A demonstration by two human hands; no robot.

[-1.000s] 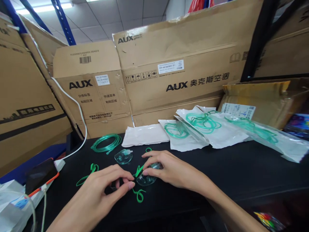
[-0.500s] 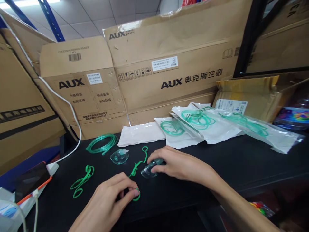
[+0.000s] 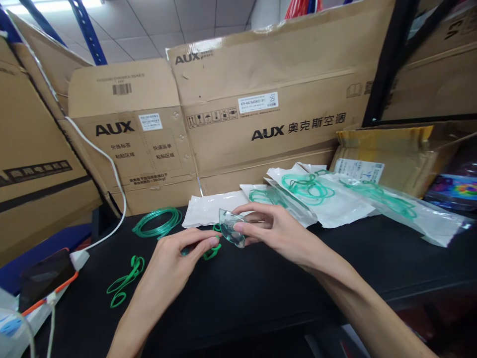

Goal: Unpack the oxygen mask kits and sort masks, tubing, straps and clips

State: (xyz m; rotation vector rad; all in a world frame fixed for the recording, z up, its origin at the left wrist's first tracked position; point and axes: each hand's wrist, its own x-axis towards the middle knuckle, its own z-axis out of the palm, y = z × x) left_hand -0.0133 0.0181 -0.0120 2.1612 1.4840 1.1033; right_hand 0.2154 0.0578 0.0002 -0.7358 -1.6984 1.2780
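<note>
Green strap (image 3: 213, 253): left hand (image 3: 174, 256) pinching | clear mask (image 3: 228, 229), partly covered: right hand (image 3: 278, 229) gripping

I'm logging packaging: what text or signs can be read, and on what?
"AUX": smaller carton
"HY": there
"分拣标签": there
"快递面单": there
"粘贴区域", twice: there
"300kgf": there
"AUX", twice: large carton
"奥克斯空调": there
Arrow, glass, umbrella signs: there
"KFR-46…", "25": its label
"商用电脑…": left-edge carton
Blurred or too small: right-edge letters, right-hand label, smaller print
</note>
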